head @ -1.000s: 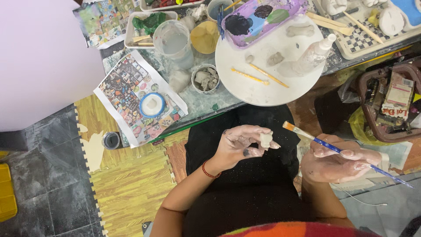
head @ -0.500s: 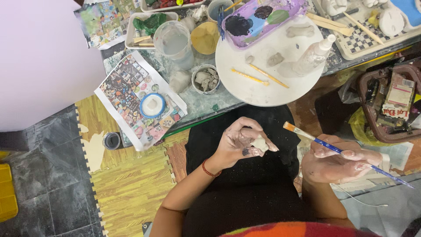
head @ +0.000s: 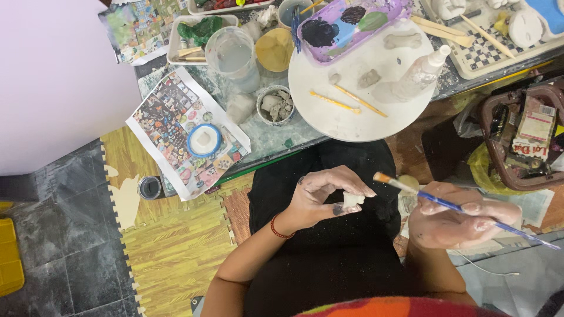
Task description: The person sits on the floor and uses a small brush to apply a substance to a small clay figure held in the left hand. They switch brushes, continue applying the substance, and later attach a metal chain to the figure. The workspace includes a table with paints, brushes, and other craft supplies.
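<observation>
Below the bench's near edge, pinching a small chalky clay lump [head: 353, 201] in left hand [head: 323, 196]; gripping a slim blue paintbrush [head: 455, 206] in right hand [head: 461, 223].

Clay piece [head: 352, 201] left of brush [head: 458, 206], round board [head: 352, 111] beyond

Head camera, steeply down over lap

Low table [head: 276, 141], grey, paint-spattered. On it: round white board [head: 352, 111]; purple paint tray [head: 352, 20]; clear water cup [head: 234, 56]; yellow bowl [head: 274, 50]; small tub of clay bits [head: 276, 105]; printed picture sheet [head: 176, 117] bearing a blue-rimmed lid [head: 204, 140]; checkered tray [head: 487, 53]. Beneath: yellow foam floor mat [head: 170, 246].
</observation>
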